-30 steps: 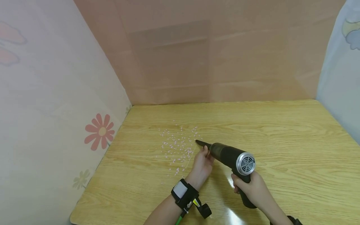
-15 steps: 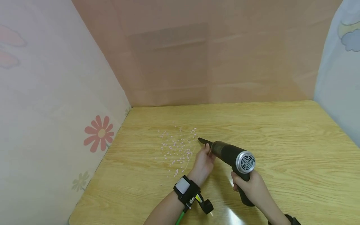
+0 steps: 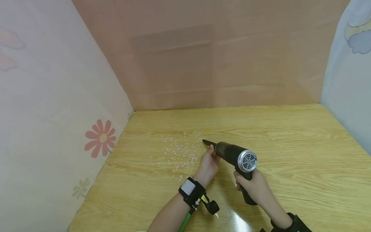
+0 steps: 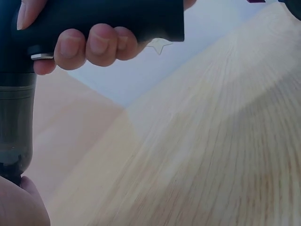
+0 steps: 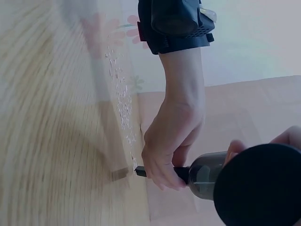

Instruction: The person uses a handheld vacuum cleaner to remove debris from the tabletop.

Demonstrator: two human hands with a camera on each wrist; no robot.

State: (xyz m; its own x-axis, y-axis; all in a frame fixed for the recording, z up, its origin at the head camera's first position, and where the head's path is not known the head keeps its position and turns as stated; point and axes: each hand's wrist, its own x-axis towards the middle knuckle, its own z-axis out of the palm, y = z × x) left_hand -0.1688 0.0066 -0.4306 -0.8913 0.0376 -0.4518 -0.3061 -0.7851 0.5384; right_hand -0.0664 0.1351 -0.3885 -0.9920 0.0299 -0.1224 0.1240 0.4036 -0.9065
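Observation:
A black handheld vacuum cleaner (image 3: 230, 153) with a silver round vent at its rear points left over the wooden table. My right hand (image 3: 255, 187) grips its handle, fingers wrapped round it below a silver trigger-like button (image 4: 42, 56) in the left wrist view. At the front, my left hand (image 3: 209, 165) holds the slim black nozzle (image 5: 141, 171) between thumb and fingers, just ahead of the smoky clear dust cup (image 5: 204, 175). Small whitish-pink bits (image 3: 179, 154) lie scattered on the tabletop, left of the nozzle tip, which sits close to their right edge.
The wood-grain table (image 3: 290, 154) meets a brown covered wall (image 3: 179, 71) at the back. A pale flower-printed wall (image 3: 58, 96) borders it on the left, a light blue one (image 3: 347, 83) on the right. A camera strap (image 3: 192, 193) sits on my left wrist.
Both hands and the vacuum cleaner have shifted slightly toward the back of the table, and its rear has swung a little left. The scattered bits look much the same.

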